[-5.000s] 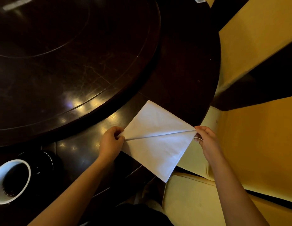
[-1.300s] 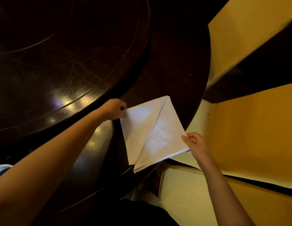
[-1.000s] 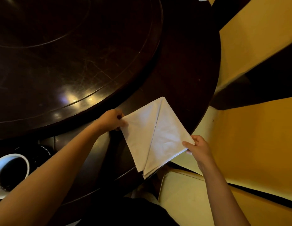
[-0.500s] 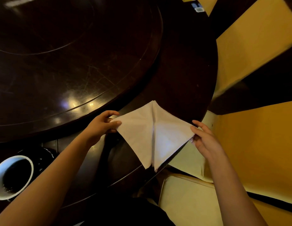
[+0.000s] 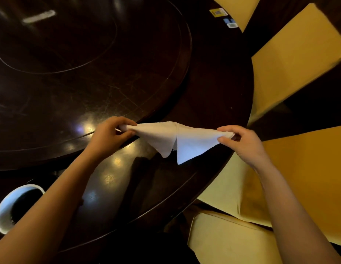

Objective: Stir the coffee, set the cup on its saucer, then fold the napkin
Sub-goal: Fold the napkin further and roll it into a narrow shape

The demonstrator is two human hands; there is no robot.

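**White napkin stretched between two hands**

White cloth, the napkin (image 5: 175,139) is folded and creased down its middle, two pointed flaps hanging toward the dark wooden table (image 5: 213,96). It is held above the table's near edge, between the hands. The left hand (image 5: 107,137) pinches its left tip; the right hand (image 5: 244,143) pinches its right tip. Its long axis runs left to right, pulled nearly straight, points aimed downward.

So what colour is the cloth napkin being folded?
Plain white cloth napkin, no pattern; head view.
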